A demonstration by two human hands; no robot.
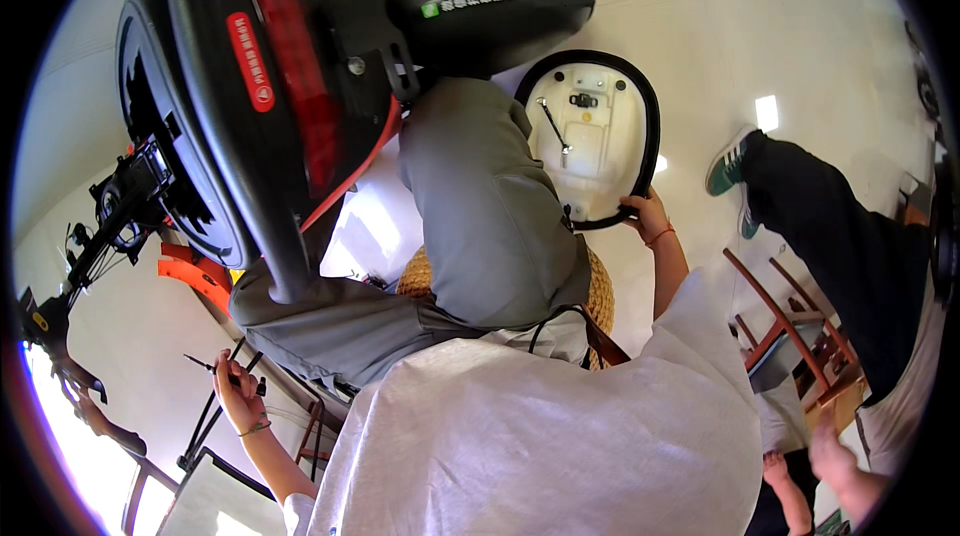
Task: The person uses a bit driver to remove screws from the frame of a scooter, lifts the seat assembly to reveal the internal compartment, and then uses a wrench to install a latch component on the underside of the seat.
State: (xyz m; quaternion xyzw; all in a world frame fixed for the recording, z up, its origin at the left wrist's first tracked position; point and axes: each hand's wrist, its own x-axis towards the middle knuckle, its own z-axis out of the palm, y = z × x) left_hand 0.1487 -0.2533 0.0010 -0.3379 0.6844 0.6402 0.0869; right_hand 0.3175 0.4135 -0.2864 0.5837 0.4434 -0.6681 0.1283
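Observation:
My right hand [650,218], at the right of my knees, is closed on the lower rim of a scooter seat [598,168]. The seat stands with its white plastic underside showing, edged in black, with a thin metal rod and a small black catch on it. Out to the left, my left hand [238,394] is closed round a screwdriver [199,363], its thin dark shaft pointing away from the fingers. In front of me, above my knees, is the scooter's black and orange rear body [300,76], with a red tail light [300,46].
A black grab rail [215,116] curves along the scooter's left side. An orange panel [195,276] lies left of my leg. I sit on a woven stool [602,301]. Another person's dark-trousered leg [830,226] and a wooden chair [775,311] are at the right.

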